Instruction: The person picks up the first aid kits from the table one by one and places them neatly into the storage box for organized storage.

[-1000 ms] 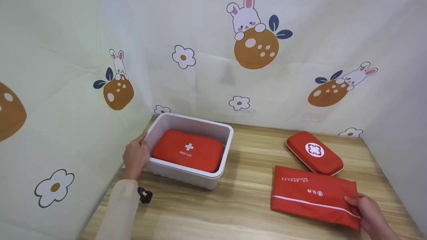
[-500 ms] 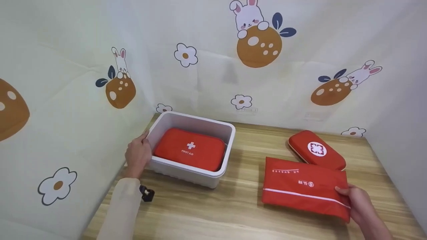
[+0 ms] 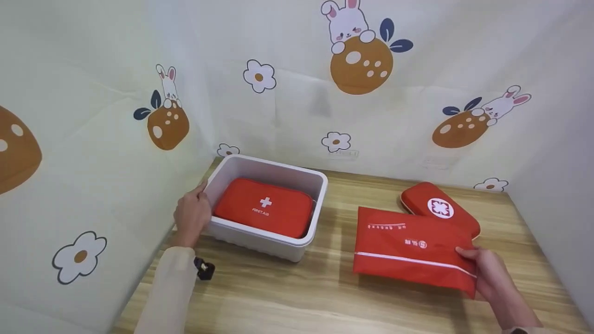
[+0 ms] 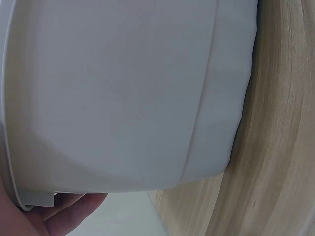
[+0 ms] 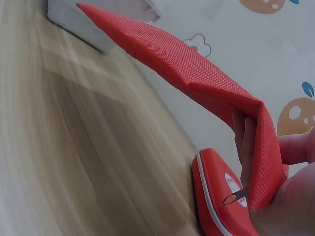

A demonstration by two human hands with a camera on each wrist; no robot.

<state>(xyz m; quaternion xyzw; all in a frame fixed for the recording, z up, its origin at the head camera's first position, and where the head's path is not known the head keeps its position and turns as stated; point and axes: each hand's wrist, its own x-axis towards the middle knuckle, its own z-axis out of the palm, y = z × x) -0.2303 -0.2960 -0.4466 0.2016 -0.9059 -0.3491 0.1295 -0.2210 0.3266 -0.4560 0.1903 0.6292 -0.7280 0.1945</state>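
A flat red pouch (image 3: 408, 250) with a white stripe hangs above the table, its right end pinched by my right hand (image 3: 487, 271), thumb on top. In the right wrist view the fingers of that hand lie under the folded pouch (image 5: 197, 73). My left hand (image 3: 192, 215) grips the left side of a light grey bin (image 3: 274, 248); in the left wrist view its fingers curl round the bin's (image 4: 118, 98) edge. Inside the bin lies a red FIRST AID case (image 3: 264, 208) with a white cross.
A red hard case (image 3: 441, 208) with a round white emblem lies on the wooden table (image 3: 278, 297), behind the pouch and partly covered by it in the head view. Pale cloth walls (image 3: 297, 111) with printed rabbits and flowers stand at the back and sides.
My right hand has lifted the red pouch off the table and moved it left and away from me, over the edge of the hard case. My left hand keeps its grip on the bin.
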